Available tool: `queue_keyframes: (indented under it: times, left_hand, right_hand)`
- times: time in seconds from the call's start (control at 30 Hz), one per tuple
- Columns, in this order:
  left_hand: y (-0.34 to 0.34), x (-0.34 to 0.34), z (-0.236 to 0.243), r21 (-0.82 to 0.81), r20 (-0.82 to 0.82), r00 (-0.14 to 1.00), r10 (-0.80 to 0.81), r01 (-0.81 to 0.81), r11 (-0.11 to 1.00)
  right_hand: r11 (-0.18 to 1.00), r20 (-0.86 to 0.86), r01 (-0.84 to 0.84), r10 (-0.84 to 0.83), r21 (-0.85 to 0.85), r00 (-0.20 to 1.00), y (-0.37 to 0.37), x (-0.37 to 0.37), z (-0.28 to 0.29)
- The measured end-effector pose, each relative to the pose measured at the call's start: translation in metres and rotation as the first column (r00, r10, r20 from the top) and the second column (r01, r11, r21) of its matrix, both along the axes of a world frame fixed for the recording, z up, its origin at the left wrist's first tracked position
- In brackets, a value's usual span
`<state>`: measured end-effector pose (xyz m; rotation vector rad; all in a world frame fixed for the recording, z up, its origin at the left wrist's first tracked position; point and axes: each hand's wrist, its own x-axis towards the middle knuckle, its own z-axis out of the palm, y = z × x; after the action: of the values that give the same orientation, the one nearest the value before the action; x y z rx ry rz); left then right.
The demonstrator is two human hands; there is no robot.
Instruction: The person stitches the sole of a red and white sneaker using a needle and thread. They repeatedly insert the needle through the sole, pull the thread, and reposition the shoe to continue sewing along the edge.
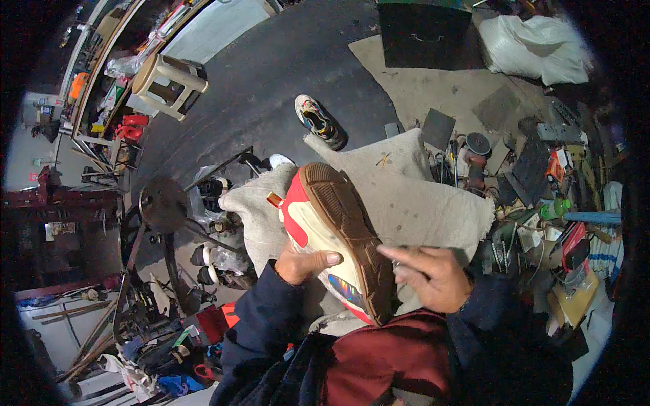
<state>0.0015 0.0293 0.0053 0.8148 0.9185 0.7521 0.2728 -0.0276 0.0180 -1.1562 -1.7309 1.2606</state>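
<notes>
My left hand [303, 262] grips a cream-and-red shoe [305, 233] with a shiny patch, turned on its side so its brown sole [342, 223] shows. My right hand [426, 274] is at the sole's right edge, index finger extended toward it; its fingertips are blurred, so whether they hold anything is unclear. Beneath the shoe, a pale, frayed cloth [447, 216] covers my lap. A second multicoloured shoe [313, 115] lies on the dark floor mat [250, 81], beyond the cloth.
A metal stand [162, 206] with rods is at left, beside footwear in plastic. A plastic stool [169, 84] stands upper left near cluttered shelving. Tools and scraps pile up at right [545, 223]. A black box [423, 37] and white sack [535, 51] are at the back.
</notes>
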Motion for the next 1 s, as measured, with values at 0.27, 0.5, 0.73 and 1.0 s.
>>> queue_keyframes:
  times: [0.27, 0.5, 0.73, 1.0]
  left_hand:
    - [0.003, -0.004, 0.004, -0.001, 0.000, 0.999, -0.040, 0.040, 0.999]
    - [0.002, -0.002, 0.007, 0.000, -0.003, 1.000, -0.027, 0.027, 1.000]
    - [0.004, -0.002, 0.006, -0.001, 0.038, 0.998, -0.046, 0.046, 0.999]
    - [0.004, 0.000, -0.002, -0.008, 0.038, 0.998, -0.050, 0.051, 0.999]
  right_hand:
    - [0.996, -0.090, -0.073, 0.068, -0.057, 0.994, 0.011, -0.013, -0.004]
    - [0.993, -0.067, -0.117, 0.115, -0.025, 0.991, 0.015, -0.017, -0.003]
    - [0.971, 0.013, -0.164, 0.169, -0.176, 0.986, 0.031, -0.013, 0.024]
    - [0.821, 0.123, -0.432, 0.505, -0.373, 0.854, 0.105, -0.007, 0.052]
